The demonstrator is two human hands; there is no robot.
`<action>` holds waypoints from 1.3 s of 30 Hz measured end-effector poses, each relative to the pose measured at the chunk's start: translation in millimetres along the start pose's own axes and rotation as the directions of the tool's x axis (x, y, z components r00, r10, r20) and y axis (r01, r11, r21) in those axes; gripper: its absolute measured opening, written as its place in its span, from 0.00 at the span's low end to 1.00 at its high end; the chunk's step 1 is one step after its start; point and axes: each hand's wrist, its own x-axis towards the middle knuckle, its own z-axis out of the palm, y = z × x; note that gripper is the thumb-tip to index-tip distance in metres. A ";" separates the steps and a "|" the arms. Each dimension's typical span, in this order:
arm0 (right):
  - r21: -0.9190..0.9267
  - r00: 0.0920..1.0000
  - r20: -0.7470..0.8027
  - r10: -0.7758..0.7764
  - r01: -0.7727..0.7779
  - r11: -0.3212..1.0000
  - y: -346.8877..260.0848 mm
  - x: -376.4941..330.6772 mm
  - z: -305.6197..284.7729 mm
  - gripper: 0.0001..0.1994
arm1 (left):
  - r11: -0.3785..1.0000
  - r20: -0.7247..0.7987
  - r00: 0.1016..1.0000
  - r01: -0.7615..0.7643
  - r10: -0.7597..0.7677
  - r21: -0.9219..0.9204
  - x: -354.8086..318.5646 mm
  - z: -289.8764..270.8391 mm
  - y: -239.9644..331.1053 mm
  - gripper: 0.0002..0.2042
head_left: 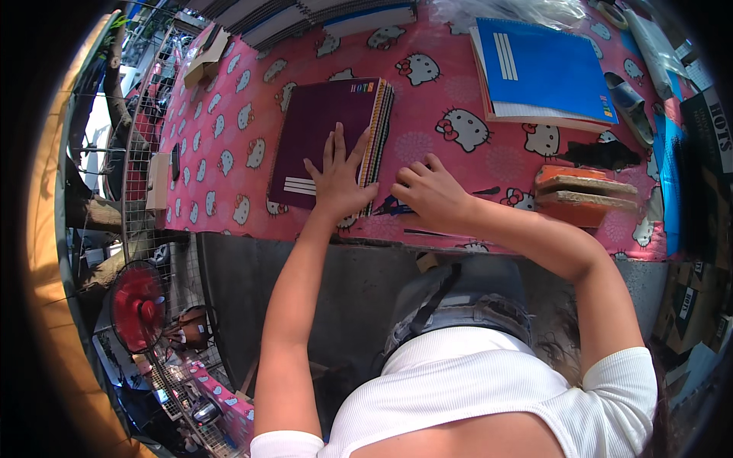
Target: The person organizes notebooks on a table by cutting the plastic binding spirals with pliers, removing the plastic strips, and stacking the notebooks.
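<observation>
A stack of notebooks with a dark purple cover [317, 126] lies near the middle of the table. My left hand [338, 175] rests flat on its lower right part, fingers spread and the thumb at the right edge. Layered edges of several notebooks [377, 137] show along that side. Just right of the stack, my right hand [431, 191] is closed, fingers curled over a small dark blue object [391, 206] on the table. Its shape is mostly hidden under the fingers, so I cannot tell its kind.
A pile of blue-covered notebooks [546, 72] lies at the far right. Nearer are orange-and-wood blocks [580, 191] and a grey slipper [630, 107]. Spiral-bound notebooks [282, 19] line the back. The pink patterned table cover [229, 153] ends before me; a red fan [139, 305] stands lower left.
</observation>
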 end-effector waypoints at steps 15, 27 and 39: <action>0.347 0.749 0.553 0.364 -0.604 0.717 4.2 28.7 5.6 0.19 | 1.000 0.015 1.000 -0.003 0.004 -0.006 2.8 -3.3 4.0 0.56; -0.016 0.994 -0.093 -0.050 0.049 0.999 2.9 -0.8 19.3 0.21 | 1.000 0.001 1.000 0.008 -0.008 -0.008 1.0 -3.1 4.4 0.56; 0.256 0.922 0.281 0.267 -0.340 0.905 -10.0 13.5 0.5 0.19 | 1.000 0.016 1.000 0.025 -0.026 0.002 -1.0 -1.7 0.6 0.56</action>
